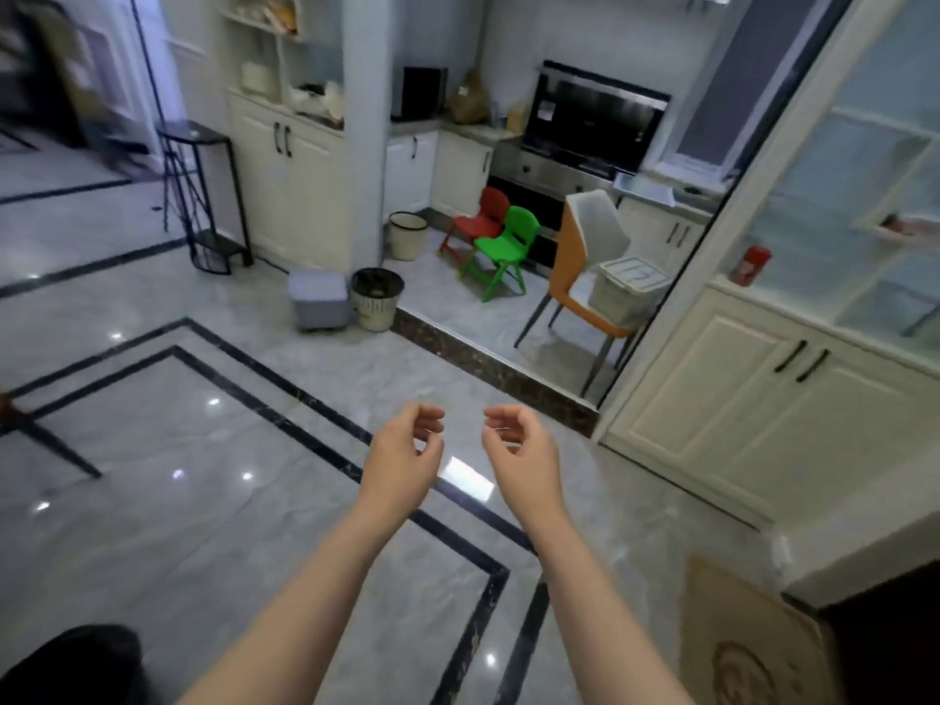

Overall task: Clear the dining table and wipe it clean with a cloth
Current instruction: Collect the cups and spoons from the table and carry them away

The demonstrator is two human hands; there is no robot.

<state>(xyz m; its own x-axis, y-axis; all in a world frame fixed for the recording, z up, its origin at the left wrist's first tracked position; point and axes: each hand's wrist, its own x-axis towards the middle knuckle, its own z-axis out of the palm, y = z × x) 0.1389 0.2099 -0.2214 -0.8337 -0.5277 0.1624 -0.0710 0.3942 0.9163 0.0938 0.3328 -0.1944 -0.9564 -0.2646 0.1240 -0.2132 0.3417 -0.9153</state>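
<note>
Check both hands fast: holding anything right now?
Left hand: open, fingers loosely curled, holding nothing.
Right hand: open, fingers loosely curled, holding nothing.

Neither the dining table nor a cloth can be made out in this view, so only the 2 hands show. The left hand (pixel 402 452) is held out in front of the body over the glossy grey floor, its back toward the camera and its fingers loosely curled, with nothing in it. The right hand (pixel 519 450) is raised just beside it at the same height, also loosely curled and holding nothing. The curled fingertips of the 2 hands point toward each other with a gap between them, not touching. Both forearms are bare and reach up from the bottom edge.
</note>
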